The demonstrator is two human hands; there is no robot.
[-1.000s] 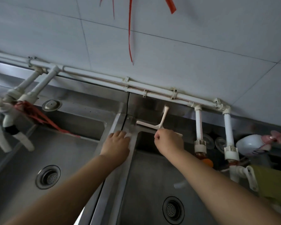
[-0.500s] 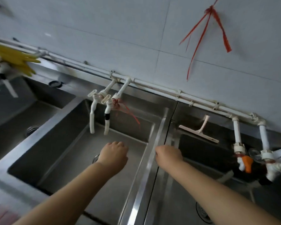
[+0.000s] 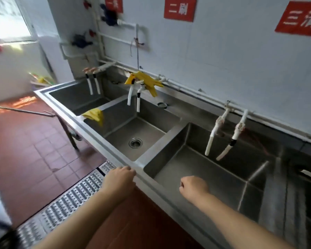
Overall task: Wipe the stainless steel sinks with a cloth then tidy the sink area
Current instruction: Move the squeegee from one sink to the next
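In the head view, a long stainless steel sink unit (image 3: 104, 142) is seen running from the far left corner toward the near right, its long axis slanting diagonally across the frame, with at least three basins side by side and the edge of a further one at the right. The left hand (image 3: 121, 178) is held at the front rim of the unit, where the divider between the middle basin (image 3: 142, 130) and the right basin (image 3: 214, 173) meets that rim; its fingers are curled downward, and whether the rim is actually touched cannot be told. The right hand (image 3: 193, 186) is held over the near part of the right basin, loosely curled into a fist, and nothing is seen to be held in it. A yellow cloth (image 3: 94, 115) is draped over the divider between the far basin and the middle basin, at the front edge, hanging down into the middle basin. Yellow gloves (image 3: 145, 81) are hung over the taps behind the middle basin. It is judged that wiping is not under way now, since the cloth lies well apart from both hands; how much has been wiped cannot be told, and the cloth and gloves are left to be tidied.
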